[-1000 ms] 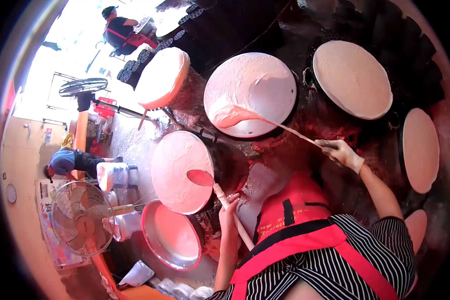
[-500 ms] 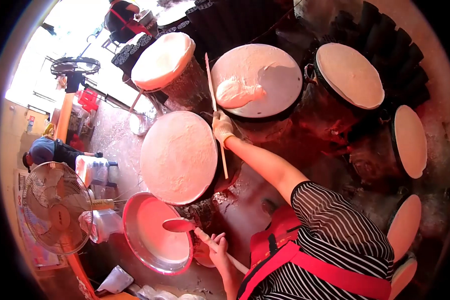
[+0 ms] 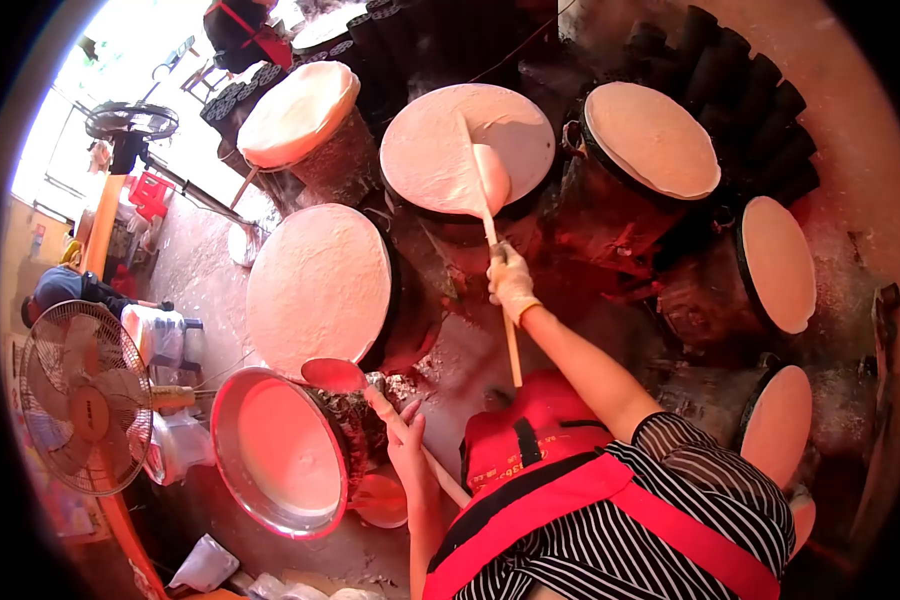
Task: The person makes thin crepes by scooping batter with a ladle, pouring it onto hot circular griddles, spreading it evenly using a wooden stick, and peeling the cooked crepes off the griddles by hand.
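My right hand [image 3: 511,283], in a pale glove, is closed around the handle of a long, flat batter spreader [image 3: 474,165]. Its blade lies across the middle of a round griddle [image 3: 536,160]. Pale batter [image 3: 422,150] coats the griddle's left side, and a thick lump of batter [image 3: 492,178] sits just right of the blade. The griddle's right part shows bare grey metal. My left hand [image 3: 407,437], bare, grips the handle of a ladle [image 3: 334,375], whose bowl hangs over the rim of a metal basin [image 3: 222,425] holding liquid batter.
Several drum-like stoves surround me, topped with pale rounds, including one at left [image 3: 320,285] and one at right [image 3: 652,140]. A standing fan [image 3: 88,398] is at far left. Dark cylinders [image 3: 750,110] stack behind. Other people [image 3: 58,288] are in the background.
My right hand has swept the spreader from the griddle's left edge to its middle, pushing the batter lump rightward. My left hand has raised the ladle slightly. The view has shifted.
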Tool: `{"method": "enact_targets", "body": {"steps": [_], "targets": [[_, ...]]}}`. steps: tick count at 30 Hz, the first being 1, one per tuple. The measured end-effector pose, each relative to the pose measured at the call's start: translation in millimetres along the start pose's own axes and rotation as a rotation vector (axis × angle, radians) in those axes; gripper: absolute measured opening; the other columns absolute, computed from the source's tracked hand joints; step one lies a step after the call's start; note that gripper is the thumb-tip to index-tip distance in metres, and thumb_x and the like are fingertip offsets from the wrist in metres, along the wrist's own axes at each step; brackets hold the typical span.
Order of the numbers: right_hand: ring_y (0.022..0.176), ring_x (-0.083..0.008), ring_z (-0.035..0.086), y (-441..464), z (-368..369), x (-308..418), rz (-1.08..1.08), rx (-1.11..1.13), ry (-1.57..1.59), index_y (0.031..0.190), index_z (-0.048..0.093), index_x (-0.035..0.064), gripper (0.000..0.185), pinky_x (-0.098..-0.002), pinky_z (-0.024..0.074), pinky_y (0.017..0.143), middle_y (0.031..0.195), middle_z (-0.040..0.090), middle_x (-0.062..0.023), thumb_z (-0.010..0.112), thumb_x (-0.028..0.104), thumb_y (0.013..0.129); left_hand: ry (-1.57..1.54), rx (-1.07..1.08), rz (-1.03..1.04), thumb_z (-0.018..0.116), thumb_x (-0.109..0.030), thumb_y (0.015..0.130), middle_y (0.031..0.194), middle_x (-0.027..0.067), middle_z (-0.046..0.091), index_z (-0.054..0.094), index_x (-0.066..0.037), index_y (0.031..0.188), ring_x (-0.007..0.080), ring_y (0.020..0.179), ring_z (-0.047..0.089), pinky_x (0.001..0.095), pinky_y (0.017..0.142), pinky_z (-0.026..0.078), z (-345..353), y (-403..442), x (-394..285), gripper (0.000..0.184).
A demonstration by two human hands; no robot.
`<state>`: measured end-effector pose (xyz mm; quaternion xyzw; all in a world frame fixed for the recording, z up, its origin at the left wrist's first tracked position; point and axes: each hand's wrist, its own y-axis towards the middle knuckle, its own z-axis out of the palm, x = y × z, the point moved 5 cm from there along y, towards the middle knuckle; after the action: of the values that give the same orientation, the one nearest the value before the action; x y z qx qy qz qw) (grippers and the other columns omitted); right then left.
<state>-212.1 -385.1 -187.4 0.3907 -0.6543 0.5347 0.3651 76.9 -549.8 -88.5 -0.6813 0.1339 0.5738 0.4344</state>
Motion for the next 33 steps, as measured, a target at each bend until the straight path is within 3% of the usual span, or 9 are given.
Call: {"method": "enact_targets", "body": {"steps": [2, 6, 9, 15, 20, 25, 29, 31, 33], "targets": [[0.036, -0.0086, 0.034, -4.6, -11.0, 27.2, 0.199, 0.112, 0.326, 0.109, 0.05, 0.0241, 0.019, -0.0255, 0.0298, 0.032, 0.055, 0.038, 0.0026, 0.041, 0.037, 0.097, -0.006, -0.006, 0.019, 0.06, -0.011, 0.085, 0.118, 0.0084, 0.058, 0.049, 0.001, 0.126, 0.0138, 0.109, 0.048, 0.028, 0.1, 0.03, 4.1, -1.6, -2.7, 0.044], [0.034, -0.0095, 0.034, -18.6, 32.8, 62.1, 0.178, 0.173, 0.707, 0.095, 0.045, 0.0201, 0.016, -0.0261, 0.028, 0.03, 0.051, 0.036, 0.0033, 0.043, 0.036, 0.097, 0.011, -0.019, 0.028, 0.06, -0.01, 0.085, 0.118, 0.0081, 0.057, 0.047, 0.002, 0.127, 0.0142, 0.109, 0.049, 0.0274, 0.099, 0.032, 17.1, -10.6, -14.6, 0.045], [0.036, -0.0082, 0.034, -28.6, 33.9, 43.4, 0.046, 0.525, 0.303, 0.127, 0.048, 0.0292, 0.031, -0.0254, 0.0304, 0.033, 0.052, 0.037, 0.0035, 0.043, 0.033, 0.097, -0.035, 0.013, 0.046, 0.06, -0.01, 0.085, 0.119, 0.0084, 0.057, 0.047, 0.002, 0.128, 0.0147, 0.109, 0.049, 0.0277, 0.098, 0.032, 27.1, 0.1, -4.7, 0.046], [0.039, -0.0065, 0.032, 22.8, -91.5, 21.6, 0.21, 0.368, 0.243, 0.133, 0.043, 0.0295, 0.037, -0.0229, 0.0294, 0.035, 0.058, 0.038, 0.0038, 0.042, 0.038, 0.097, 0.007, -0.005, 0.032, 0.06, -0.012, 0.085, 0.118, 0.0092, 0.057, 0.047, 0.002, 0.127, 0.0158, 0.111, 0.049, 0.0297, 0.099, 0.032, 71.6, -1.9, -14.9, 0.046], [0.039, -0.0083, 0.032, 60.5, -84.0, 57.1, 0.228, 0.395, 0.487, 0.125, 0.047, 0.0291, 0.029, -0.0243, 0.0294, 0.035, 0.06, 0.041, 0.0009, 0.043, 0.036, 0.097, 0.046, 0.024, 0.038, 0.062, -0.015, 0.086, 0.115, 0.008, 0.059, 0.053, 0.002, 0.122, 0.0164, 0.108, 0.051, 0.0296, 0.098, 0.034, 120.9, -1.8, -35.4, 0.041], [0.038, -0.0075, 0.032, 63.0, -122.3, 37.5, 0.154, 0.847, 0.031, 0.135, 0.042, 0.0266, 0.042, -0.0234, 0.0275, 0.034, 0.059, 0.044, 0.0008, 0.045, 0.04, 0.095, 0.032, 0.007, -0.013, 0.063, -0.018, 0.087, 0.094, 0.0029, 0.06, 0.057, -0.002, 0.114, 0.011, 0.079, 0.055, 0.0241, 0.072, 0.043, 147.7, 23.4, -11.5, 0.032], [0.04, -0.0039, 0.028, 132.3, -193.5, 62.6, 0.056, 0.66, -0.046, 0.139, 0.039, 0.0274, 0.048, -0.0201, 0.0268, 0.036, 0.061, 0.04, 0.0045, 0.046, 0.044, 0.094, -0.149, -0.026, -0.128, 0.062, -0.019, 0.088, 0.071, -0.0009, 0.051, 0.058, -0.005, 0.103, 0.0062, 0.052, 0.046, 0.0206, 0.045, 0.036, 188.6, 15.6, -15.1, 0.021], [0.044, -0.016, 0.049, 173.1, -192.9, 89.0, -0.135, 0.685, -0.156, 0.137, 0.043, 0.0234, 0.045, -0.029, 0.0408, 0.042, 0.067, 0.056, -0.0031, 0.046, 0.04, 0.095, -0.136, -0.043, -0.189, 0.062, -0.019, 0.089, 0.066, -0.0012, 0.047, 0.057, -0.006, 0.1, 0.0059, 0.047, 0.042, 0.0205, 0.04, 0.032, 203.9, 10.6, -15.0, 0.018], [0.082, -0.0314, 0.056, 191.9, -170.3, 116.7, -0.528, 0.395, -0.267, 0.129, 0.05, 0.0161, 0.04, -0.0378, 0.0453, 0.07, 0.093, 0.061, -0.0136, 0.046, 0.036, 0.094, -0.129, -0.037, -0.229, 0.061, -0.02, 0.089, 0.063, -0.0016, 0.044, 0.056, -0.006, 0.099, 0.0054, 0.044, 0.039, 0.0204, 0.038, 0.03, 215.9, 6.8, -15.9, 0.018]]}}
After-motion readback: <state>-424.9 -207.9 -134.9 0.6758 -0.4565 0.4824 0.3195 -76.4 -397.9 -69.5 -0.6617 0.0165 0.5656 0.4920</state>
